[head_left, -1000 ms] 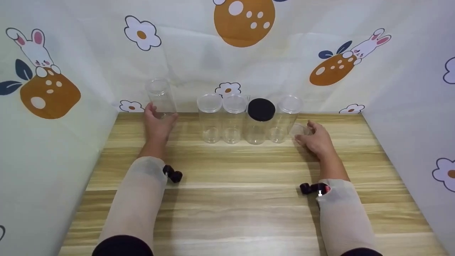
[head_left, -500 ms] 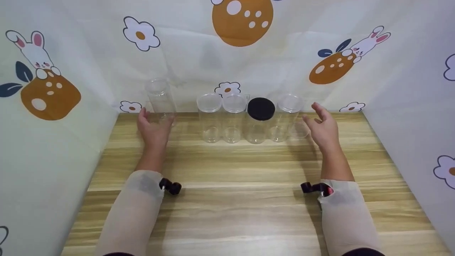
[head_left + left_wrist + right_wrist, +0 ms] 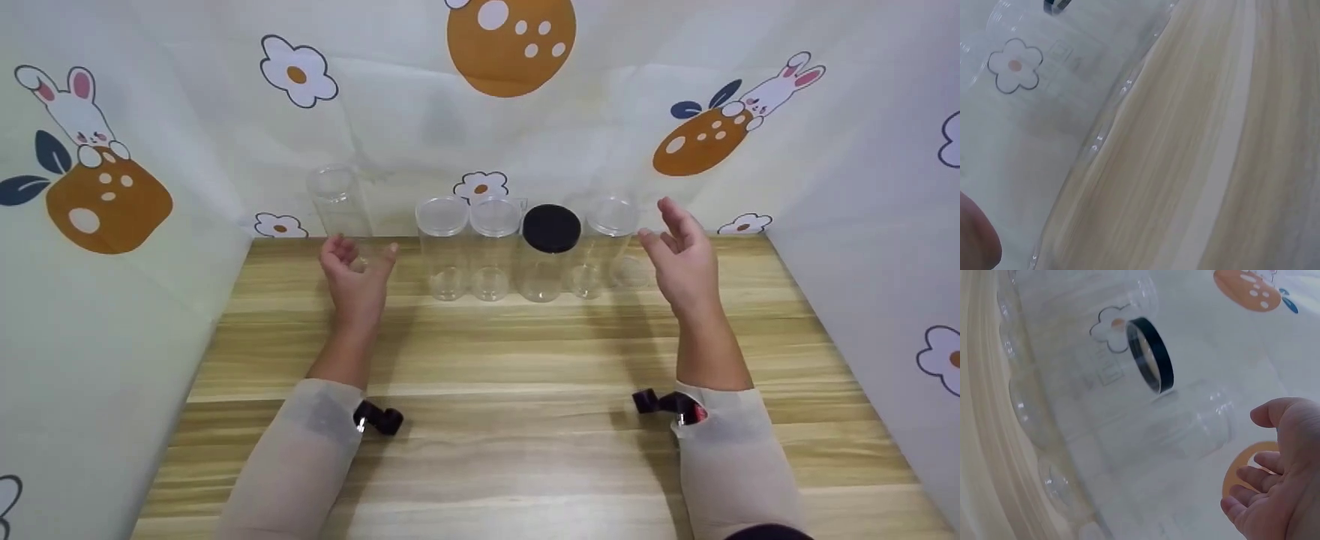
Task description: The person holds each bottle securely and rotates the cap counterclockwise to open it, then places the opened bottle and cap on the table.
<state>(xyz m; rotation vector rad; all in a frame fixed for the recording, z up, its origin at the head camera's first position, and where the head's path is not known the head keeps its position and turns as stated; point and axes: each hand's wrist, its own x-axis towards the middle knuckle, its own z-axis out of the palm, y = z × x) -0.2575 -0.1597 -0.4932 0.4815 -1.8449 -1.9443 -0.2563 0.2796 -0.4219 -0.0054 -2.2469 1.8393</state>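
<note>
A lone clear jar (image 3: 341,206) stands at the back left against the wall. My left hand (image 3: 356,281) is just in front of it, fingers spread and bent a little, holding nothing; the left wrist view catches only one fingertip (image 3: 977,236). To the right stands a row of clear jars: two with clear tops (image 3: 442,247), one with a black lid (image 3: 551,227), and another clear jar (image 3: 611,217). A transparent round piece (image 3: 631,271), hard to make out, lies at the row's right end. My right hand (image 3: 686,262) hovers beside it with relaxed fingers, gripping nothing.
The wood-grain table (image 3: 525,420) meets a patterned cloth wall (image 3: 405,112) at the back, with cloth at both sides too. A black camera mount (image 3: 382,418) sticks out from the left wrist, another mount (image 3: 664,405) from the right.
My left hand has come off the lone jar and drawn back, toward the right. My right hand has moved away from the transparent round piece, rising and going slightly right. The jars stay put.
</note>
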